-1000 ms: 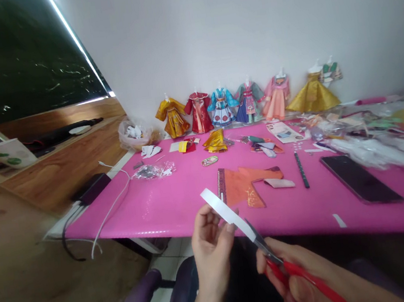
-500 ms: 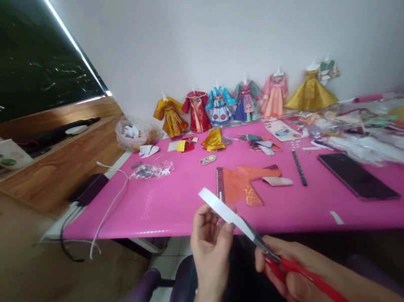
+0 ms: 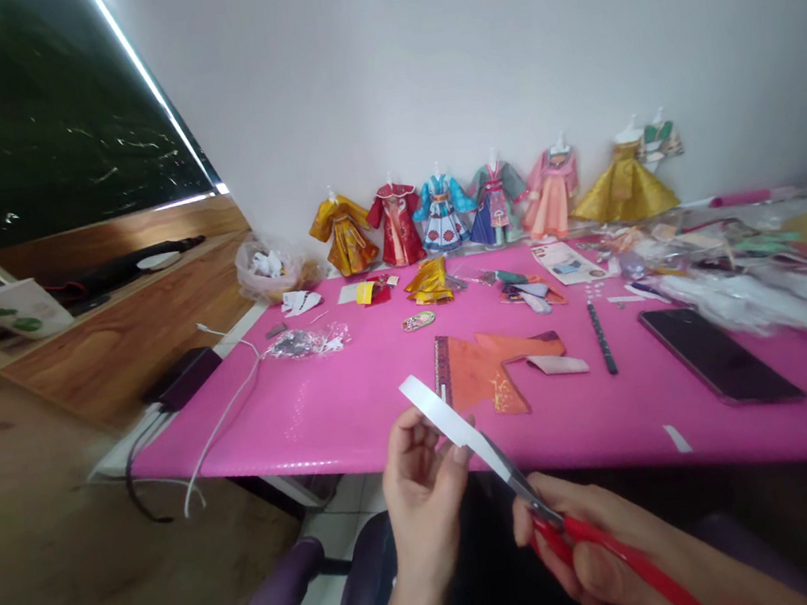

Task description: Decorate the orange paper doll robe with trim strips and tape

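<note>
Between the thumb and fingers of my left hand (image 3: pixel 424 496) is a narrow white strip (image 3: pixel 436 411), pointing up and to the left. Red-handled scissors (image 3: pixel 596 528) are gripped in my right hand (image 3: pixel 588 548). Their metal blades lie along the lower end of the strip; how far they are parted is hard to see. Beyond my hands, a small orange garment piece (image 3: pixel 485 366) with a patterned dark band lies flat on the pink table (image 3: pixel 335 404). A rolled pale piece (image 3: pixel 558 363) rests against its right side.
A phone (image 3: pixel 719 354) and a dark pen (image 3: pixel 601 339) lie at the right. Clear plastic packets (image 3: pixel 751 291) crowd the far right. Several small dressed forms (image 3: pixel 442 211) stand along the wall. A black power box (image 3: pixel 183 378) with cables sits at the left edge.
The whole view has shifted slightly. My hands, the strip and the scissors keep nearly the same position relative to each other.
</note>
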Available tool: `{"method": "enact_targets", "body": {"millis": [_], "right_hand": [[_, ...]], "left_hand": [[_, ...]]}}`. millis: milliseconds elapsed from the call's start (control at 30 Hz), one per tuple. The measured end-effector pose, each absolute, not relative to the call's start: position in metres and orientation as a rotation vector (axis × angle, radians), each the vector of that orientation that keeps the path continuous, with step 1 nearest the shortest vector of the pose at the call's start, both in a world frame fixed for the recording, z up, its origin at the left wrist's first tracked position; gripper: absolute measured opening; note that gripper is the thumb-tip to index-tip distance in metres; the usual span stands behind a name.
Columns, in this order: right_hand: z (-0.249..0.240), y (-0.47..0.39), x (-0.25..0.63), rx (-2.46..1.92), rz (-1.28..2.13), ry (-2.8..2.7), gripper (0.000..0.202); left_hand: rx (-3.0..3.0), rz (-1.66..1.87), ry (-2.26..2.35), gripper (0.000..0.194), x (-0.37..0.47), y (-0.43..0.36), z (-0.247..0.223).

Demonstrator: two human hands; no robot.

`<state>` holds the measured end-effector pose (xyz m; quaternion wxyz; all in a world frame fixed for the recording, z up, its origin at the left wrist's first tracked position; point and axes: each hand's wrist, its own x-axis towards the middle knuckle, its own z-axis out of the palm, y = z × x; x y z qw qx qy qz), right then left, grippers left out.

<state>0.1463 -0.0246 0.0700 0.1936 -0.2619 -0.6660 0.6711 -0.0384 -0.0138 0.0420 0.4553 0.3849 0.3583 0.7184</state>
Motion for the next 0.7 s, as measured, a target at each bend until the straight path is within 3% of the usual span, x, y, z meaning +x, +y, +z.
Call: {"method": "enact_targets", "body": {"millis": [700], "right_hand": [[0.0672, -0.0315, 0.1484, -0.831, 1.868, -1.824, 0.047]], "left_hand": [[0.976, 1.751, 0.885, 0.029, -0.0392, -0.0142, 0.0440]]}}
